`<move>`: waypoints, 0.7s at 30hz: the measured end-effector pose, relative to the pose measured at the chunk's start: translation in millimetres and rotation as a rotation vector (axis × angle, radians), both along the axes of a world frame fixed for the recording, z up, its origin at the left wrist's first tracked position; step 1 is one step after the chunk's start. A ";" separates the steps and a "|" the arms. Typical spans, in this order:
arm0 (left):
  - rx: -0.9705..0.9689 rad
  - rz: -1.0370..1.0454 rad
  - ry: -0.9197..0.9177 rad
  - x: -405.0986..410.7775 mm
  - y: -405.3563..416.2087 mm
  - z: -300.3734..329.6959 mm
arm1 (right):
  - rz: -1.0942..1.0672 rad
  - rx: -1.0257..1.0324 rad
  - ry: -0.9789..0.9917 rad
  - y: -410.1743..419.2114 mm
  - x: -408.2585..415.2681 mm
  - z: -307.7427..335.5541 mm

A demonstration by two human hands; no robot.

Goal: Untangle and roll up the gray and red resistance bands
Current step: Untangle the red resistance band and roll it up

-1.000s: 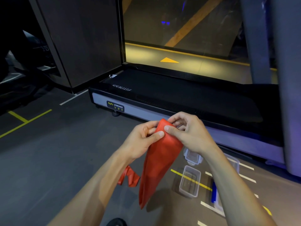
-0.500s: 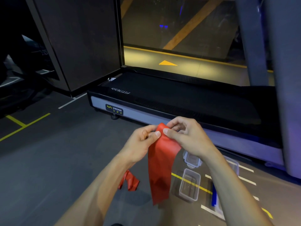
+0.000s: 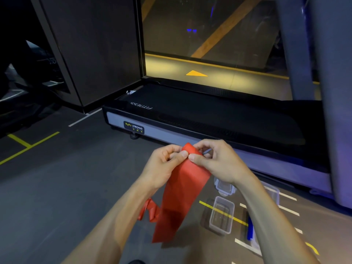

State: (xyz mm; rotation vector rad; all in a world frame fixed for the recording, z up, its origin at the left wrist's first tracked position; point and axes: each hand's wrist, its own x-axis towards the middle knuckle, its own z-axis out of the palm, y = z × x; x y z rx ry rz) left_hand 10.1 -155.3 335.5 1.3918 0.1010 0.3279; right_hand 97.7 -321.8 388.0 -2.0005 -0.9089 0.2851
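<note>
A wide red resistance band [image 3: 181, 195] hangs down from both my hands in the middle of the head view. My left hand [image 3: 163, 164] pinches its top edge with thumb and fingers. My right hand [image 3: 217, 161] pinches the same top fold from the other side, thumb to thumb. A small gray piece [image 3: 206, 151] shows between my right fingers. The band's twisted tail [image 3: 149, 210] trails behind my left forearm near the floor. No other gray band is in view.
A black treadmill deck [image 3: 219, 119] labelled Body Strong lies across the floor ahead. Clear plastic containers [image 3: 222, 214] and a lid [image 3: 223, 186] sit on the floor under my right arm, with a blue item [image 3: 250, 229] beside them. A dark partition [image 3: 91, 50] stands at left.
The hanging red band has swung and flattened, then slanted again toward the lower left. Both hands stay pinched at its top and have shifted only slightly.
</note>
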 end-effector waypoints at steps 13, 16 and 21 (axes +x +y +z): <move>0.048 -0.148 -0.004 1.1 1.1 -3.6 | -0.134 0.044 -0.024 -1.8 4.5 -2.0; 0.064 -0.132 -0.011 0.9 0.2 -2.0 | -0.094 0.048 0.039 -0.8 3.3 -1.0; 0.068 -0.081 0.001 1.9 -1.0 -2.3 | -0.036 -0.008 0.094 -2.5 3.2 -1.3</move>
